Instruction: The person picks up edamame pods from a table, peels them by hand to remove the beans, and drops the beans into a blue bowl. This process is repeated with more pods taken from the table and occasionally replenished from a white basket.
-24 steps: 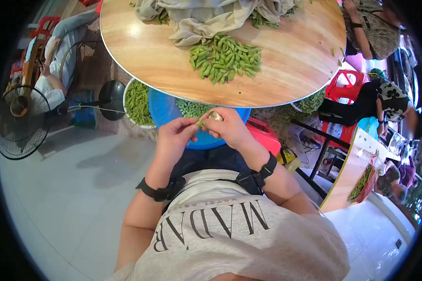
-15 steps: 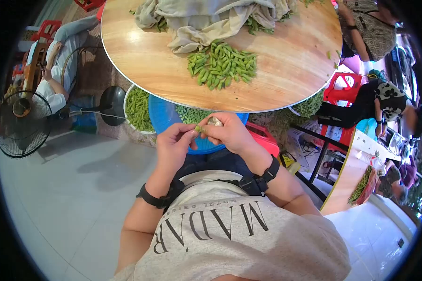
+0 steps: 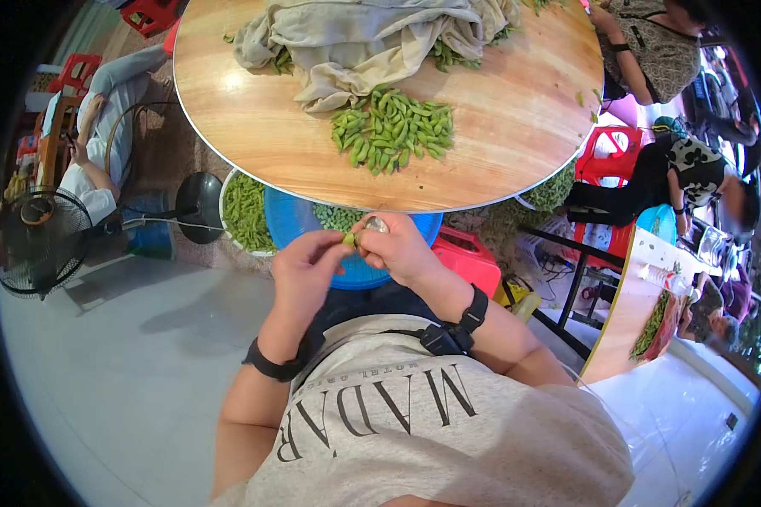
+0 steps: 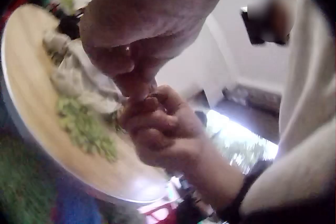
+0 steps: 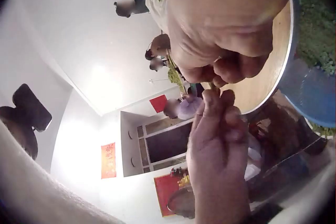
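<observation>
In the head view my left hand [image 3: 300, 275] and right hand [image 3: 402, 251] meet over a blue basin [image 3: 292, 224]. Between their fingertips is a small green bean pod [image 3: 348, 240]; the left thumb and finger pinch one end, the right fingers grip the other. A shiny, round, metal-looking piece [image 3: 376, 225] sits at the right hand's fingers. Shelled green beans [image 3: 336, 217] lie in the basin below. Both wrist views show the fingertips of the two hands touching, with the pod mostly hidden behind them.
Ahead stands a round wooden table [image 3: 245, 127] with a pile of green pods [image 3: 393, 131] and a crumpled cloth [image 3: 355, 42]. A white-rimmed tub of pods [image 3: 245, 211] is left of the basin, a red stool [image 3: 465, 262] right. A fan [image 3: 42, 241] stands far left.
The head view has shifted, so the table and its pods sit lower in it. My hands stay together at the pod, which now shows a little further left.
</observation>
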`<state>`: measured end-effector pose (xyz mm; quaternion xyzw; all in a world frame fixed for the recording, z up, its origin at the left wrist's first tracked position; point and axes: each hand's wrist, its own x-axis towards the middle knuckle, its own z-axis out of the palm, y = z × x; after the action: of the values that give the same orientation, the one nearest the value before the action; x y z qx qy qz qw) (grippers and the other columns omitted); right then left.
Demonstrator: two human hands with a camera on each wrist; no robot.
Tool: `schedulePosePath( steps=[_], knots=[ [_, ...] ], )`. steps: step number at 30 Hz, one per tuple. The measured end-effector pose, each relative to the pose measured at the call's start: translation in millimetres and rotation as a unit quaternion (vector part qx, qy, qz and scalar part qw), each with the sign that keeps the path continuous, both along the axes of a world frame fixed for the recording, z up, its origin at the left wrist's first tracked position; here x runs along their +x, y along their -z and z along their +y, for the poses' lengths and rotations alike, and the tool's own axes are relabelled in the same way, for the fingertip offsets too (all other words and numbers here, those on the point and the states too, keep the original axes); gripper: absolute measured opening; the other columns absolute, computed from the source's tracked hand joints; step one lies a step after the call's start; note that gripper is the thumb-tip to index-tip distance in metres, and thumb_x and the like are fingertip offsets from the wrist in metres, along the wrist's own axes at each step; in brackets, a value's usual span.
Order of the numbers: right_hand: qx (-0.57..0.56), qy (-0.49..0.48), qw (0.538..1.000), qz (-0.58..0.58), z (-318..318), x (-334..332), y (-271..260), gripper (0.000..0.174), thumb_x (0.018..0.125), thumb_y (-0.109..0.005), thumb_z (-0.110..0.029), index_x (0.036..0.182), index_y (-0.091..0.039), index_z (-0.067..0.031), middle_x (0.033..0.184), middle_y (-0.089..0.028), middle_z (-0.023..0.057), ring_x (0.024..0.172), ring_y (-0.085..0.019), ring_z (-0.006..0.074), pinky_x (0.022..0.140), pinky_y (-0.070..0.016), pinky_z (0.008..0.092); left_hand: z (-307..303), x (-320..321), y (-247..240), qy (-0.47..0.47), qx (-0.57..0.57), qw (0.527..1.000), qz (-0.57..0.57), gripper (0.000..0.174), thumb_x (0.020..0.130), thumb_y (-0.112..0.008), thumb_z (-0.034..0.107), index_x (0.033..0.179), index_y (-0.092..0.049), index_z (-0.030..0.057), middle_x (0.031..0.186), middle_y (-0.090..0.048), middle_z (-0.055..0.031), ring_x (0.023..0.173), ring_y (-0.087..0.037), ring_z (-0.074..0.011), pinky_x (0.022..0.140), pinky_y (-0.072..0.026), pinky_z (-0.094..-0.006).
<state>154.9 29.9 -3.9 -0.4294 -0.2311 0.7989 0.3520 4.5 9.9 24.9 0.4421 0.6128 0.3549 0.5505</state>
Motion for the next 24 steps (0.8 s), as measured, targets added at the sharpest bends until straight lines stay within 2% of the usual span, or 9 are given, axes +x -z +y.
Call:
schedulePosePath(
  steps=[2, 5, 6, 8, 11, 14, 17, 20, 24],
  knots=[
    [-0.037, 0.006, 0.999, 0.028, -0.9, -3.4, 5.6, 0.01, 0.073, -0.053, -0.006, 0.08, -0.054, 0.001, 0.055, -0.049, 0.0012, 0.042, -0.039, 0.0056, 0.037, -0.03, 0.0202, -8.5, 0.1, 13.8, 0.066, 0.213, 0.958, 0.18, 0.007, 0.077, -0.06, 0.005, 0.082, -0.059, 0.0007, 0.07, -0.06, -0.0082, 0.051, -0.053, -0.0083, 0.041, -0.0369, -0.0187],
    [0.001, 0.006, 1.0, -0.018, -2.3, -7.5, 0.7, 0.011, 0.073, -0.052, -0.005, 0.082, -0.054, 0.0021, 0.059, -0.051, 0.0045, 0.043, -0.041, 0.0064, 0.038, -0.031, 0.0196, -5.1, 2.6, 1.9, 0.033, 0.109, 0.986, 0.122, 0.008, 0.079, -0.059, 0.006, 0.083, -0.058, -0.0007, 0.07, -0.06, -0.0076, 0.05, -0.052, -0.0086, 0.042, -0.0369, -0.0188],
    [0.034, -0.018, 0.998, -0.059, -2.9, -7.6, -0.4, 0.011, 0.074, -0.053, -0.006, 0.082, -0.055, 0.0014, 0.059, -0.052, 0.004, 0.043, -0.042, 0.0064, 0.038, -0.032, 0.0198, -0.6, -2.2, -0.8, 0.003, -0.001, 1.0, 0.007, 0.008, 0.079, -0.058, 0.006, 0.083, -0.058, -0.0009, 0.07, -0.06, -0.0076, 0.05, -0.051, -0.0086, 0.042, -0.0364, -0.0185],
    [0.101, -0.066, 0.983, -0.138, -4.1, -5.8, -1.7, 0.012, 0.074, -0.054, -0.008, 0.082, -0.056, 0.0, 0.061, -0.053, 0.003, 0.045, -0.044, 0.0065, 0.039, -0.0338, 0.0203, 9.7, -16.7, -2.9, -0.056, -0.219, 0.948, -0.221, 0.009, 0.08, -0.057, 0.006, 0.084, -0.058, -0.0013, 0.069, -0.059, -0.0074, 0.049, -0.05, -0.0085, 0.042, -0.0355, -0.0179],
    [0.153, -0.124, 0.952, -0.236, 1.0, -4.4, -5.2, 0.011, 0.075, -0.058, -0.01, 0.082, -0.058, -0.0018, 0.064, -0.055, 0.0013, 0.05, -0.048, 0.0062, 0.043, -0.0378, 0.0209, 3.9, -25.0, 17.5, -0.081, -0.241, 0.934, -0.252, 0.006, 0.079, -0.057, 0.007, 0.08, -0.06, 0.0011, 0.067, -0.06, -0.0063, 0.05, -0.05, -0.008, 0.041, -0.0341, -0.0172],
    [0.279, -0.048, 0.928, -0.241, -4.7, -15.4, 5.3, 0.012, 0.075, -0.061, -0.011, 0.082, -0.059, -0.0022, 0.065, -0.056, 0.0013, 0.054, -0.051, 0.0063, 0.048, -0.04, 0.0213, 3.7, -29.3, 23.4, -0.066, -0.193, 0.957, -0.206, 0.008, 0.08, -0.056, 0.007, 0.081, -0.058, -0.0003, 0.068, -0.059, -0.0077, 0.047, -0.047, -0.0073, 0.04, -0.0315, -0.0171],
    [0.246, -0.03, 0.933, -0.263, -4.0, -27.1, 11.4, 0.018, 0.071, -0.067, -0.016, 0.081, -0.059, -0.0029, 0.058, -0.054, 0.0025, 0.051, -0.049, 0.0061, 0.047, -0.0398, 0.0211, 5.8, -31.3, 22.4, -0.071, -0.21, 0.951, -0.216, 0.008, 0.081, -0.056, 0.008, 0.079, -0.055, 0.0006, 0.066, -0.058, -0.007, 0.044, -0.043, -0.007, 0.038, -0.0298, -0.0179],
    [0.126, -0.078, 0.973, -0.175, 4.0, -31.6, 4.4, 0.017, 0.073, -0.066, -0.017, 0.079, -0.059, -0.0025, 0.06, -0.054, 0.0018, 0.051, -0.049, 0.006, 0.046, -0.0396, 0.0207, 3.1, -42.3, 38.6, -0.093, -0.258, 0.912, -0.304, 0.009, 0.081, -0.055, 0.009, 0.076, -0.053, 0.0021, 0.062, -0.055, -0.0056, 0.041, -0.038, -0.0067, 0.037, -0.0274, -0.0182],
    [0.07, -0.126, 0.981, -0.132, 9.0, -33.5, 10.0, 0.016, 0.075, -0.064, -0.017, 0.079, -0.059, -0.0022, 0.059, -0.054, 0.0007, 0.05, -0.049, 0.0057, 0.044, -0.0391, 0.0205, 6.8, -48.4, 44.2, -0.115, -0.308, 0.867, -0.375, 0.007, 0.081, -0.053, 0.005, 0.076, -0.053, 0.0004, 0.058, -0.053, -0.0057, 0.04, -0.038, -0.0081, 0.037, -0.0262, -0.0191]
  ],
)
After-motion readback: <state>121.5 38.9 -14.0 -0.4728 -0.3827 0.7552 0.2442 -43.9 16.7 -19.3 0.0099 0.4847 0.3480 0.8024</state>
